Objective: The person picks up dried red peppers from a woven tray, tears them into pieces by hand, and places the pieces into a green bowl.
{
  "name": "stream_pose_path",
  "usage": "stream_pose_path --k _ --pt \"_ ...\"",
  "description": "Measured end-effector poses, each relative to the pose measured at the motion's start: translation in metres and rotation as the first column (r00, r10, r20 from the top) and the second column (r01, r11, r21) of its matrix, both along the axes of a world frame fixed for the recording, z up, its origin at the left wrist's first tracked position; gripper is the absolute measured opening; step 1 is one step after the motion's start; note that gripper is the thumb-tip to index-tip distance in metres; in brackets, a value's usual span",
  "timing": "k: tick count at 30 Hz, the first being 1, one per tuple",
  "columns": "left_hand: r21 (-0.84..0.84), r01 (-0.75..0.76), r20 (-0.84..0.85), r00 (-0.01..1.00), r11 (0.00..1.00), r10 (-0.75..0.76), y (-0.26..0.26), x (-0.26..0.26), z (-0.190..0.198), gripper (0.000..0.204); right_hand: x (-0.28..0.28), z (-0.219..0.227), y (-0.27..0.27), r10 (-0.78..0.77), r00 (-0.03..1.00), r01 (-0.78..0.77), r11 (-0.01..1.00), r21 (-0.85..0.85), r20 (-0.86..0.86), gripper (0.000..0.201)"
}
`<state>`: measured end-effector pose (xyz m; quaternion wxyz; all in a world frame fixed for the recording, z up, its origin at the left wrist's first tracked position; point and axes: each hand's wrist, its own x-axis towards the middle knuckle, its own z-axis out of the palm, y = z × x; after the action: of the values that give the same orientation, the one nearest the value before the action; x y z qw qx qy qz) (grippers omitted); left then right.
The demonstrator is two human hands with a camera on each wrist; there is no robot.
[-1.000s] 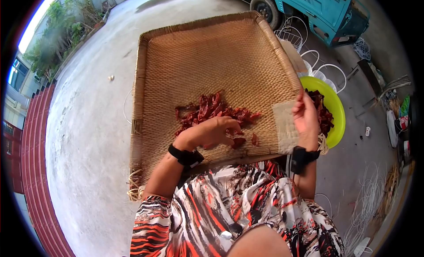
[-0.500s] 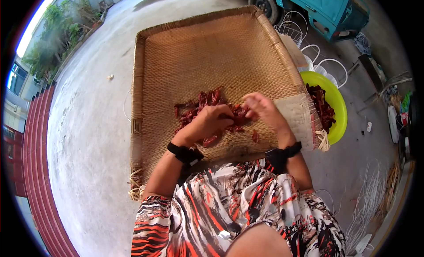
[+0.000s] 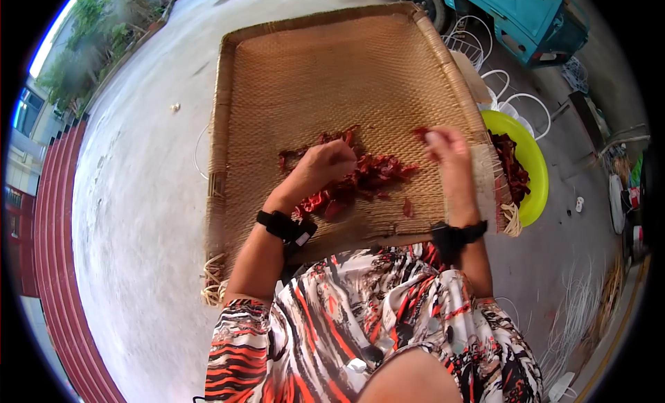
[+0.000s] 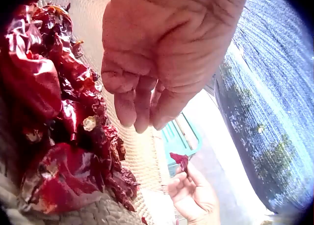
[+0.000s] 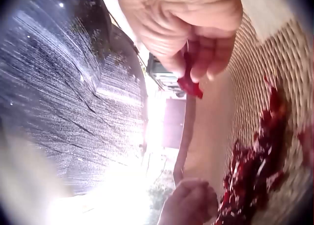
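Head view: the left hand [image 3: 320, 169] was over the pile of dried red peppers [image 3: 377, 171] on the woven tray [image 3: 315, 77], its fingers loosely curled with nothing seen in them. The right hand [image 3: 450, 153] pinched 1 small pepper piece [image 3: 420, 133] between thumb and fingers, raised above the tray — the right wrist view showed its red end poking out below the fingertips. Another piece [image 3: 407, 207] lay just apart from the pile. Beside the tray, on the right, was a yellow-green bowl [image 3: 540, 178] holding more dark red peppers [image 3: 509, 164]. Black bands [image 3: 278, 225] were on both wrists.
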<state>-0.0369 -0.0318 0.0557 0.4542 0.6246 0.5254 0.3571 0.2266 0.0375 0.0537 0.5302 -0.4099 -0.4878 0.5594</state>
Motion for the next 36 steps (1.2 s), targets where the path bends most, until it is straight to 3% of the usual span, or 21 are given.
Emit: stream_pose_path --k 2,5,7,10,13,15,17,21,24,26,33,36 --pt "0.05 -0.028 -0.05 0.998 0.998 0.031 0.004 -0.004 -0.008 0.013 0.023 0.009 0.007 -0.254 0.96 0.261 0.964 0.052 -0.117 0.014" --pt "0.038 -0.085 -0.086 0.992 0.996 0.088 0.006 -0.006 -0.01 0.015 0.078 -0.003 0.03 -0.54 0.836 0.506 0.828 0.243 0.1 0.024" --pt "0.104 -0.107 -0.161 0.979 0.989 0.123 0.007 -0.01 -0.013 0.016 0.09 -0.008 0.032 -0.693 0.719 0.662 0.708 0.246 0.059 0.027" --pt "0.289 -0.074 -0.34 0.924 0.954 0.175 0.011 -0.014 -0.022 0.018 0.086 -0.006 0.028 -0.741 0.669 0.717 0.664 0.211 0.057 0.028" --pt "0.35 -0.038 -0.456 0.866 0.936 0.206 0.011 -0.018 -0.026 0.018 0.068 -0.008 0.023 -0.377 0.911 0.33 0.909 0.256 0.167 0.027" --pt "0.376 -0.038 -0.507 0.828 0.926 0.239 0.013 -0.023 -0.03 0.018 0.025 0.001 0.007 -0.058 0.964 0.037 0.996 0.084 0.261 0.022" --pt "0.372 -0.025 -0.502 0.836 0.928 0.224 0.014 -0.028 -0.037 0.018 -0.005 -0.007 -0.003 0.17 0.849 -0.293 0.939 0.179 0.5 0.017" --pt "0.359 -0.025 -0.523 0.823 0.933 0.224 0.011 -0.028 -0.035 0.021 -0.047 -0.006 -0.021 0.223 0.631 -0.571 0.783 0.249 0.743 0.018" --pt "0.369 -0.024 -0.55 0.8 0.929 0.239 0.013 -0.024 -0.036 0.025 -0.063 -0.008 -0.029 0.244 0.603 -0.654 0.696 0.296 0.76 0.019" --pt "0.427 0.058 -0.577 0.786 0.902 0.223 0.018 -0.029 -0.049 0.027 -0.073 -0.011 -0.032 0.241 0.605 -0.706 0.603 0.371 0.759 0.022" --pt "0.497 0.111 -0.626 0.733 0.861 0.266 0.013 -0.025 -0.048 0.027 -0.09 -0.024 -0.035 0.211 0.459 -0.803 0.514 0.301 0.863 0.018" --pt "0.486 -0.012 -0.5 0.817 0.874 0.289 0.012 -0.027 -0.05 0.023 -0.09 -0.03 -0.03 0.232 0.614 -0.732 0.526 0.433 0.755 0.014"
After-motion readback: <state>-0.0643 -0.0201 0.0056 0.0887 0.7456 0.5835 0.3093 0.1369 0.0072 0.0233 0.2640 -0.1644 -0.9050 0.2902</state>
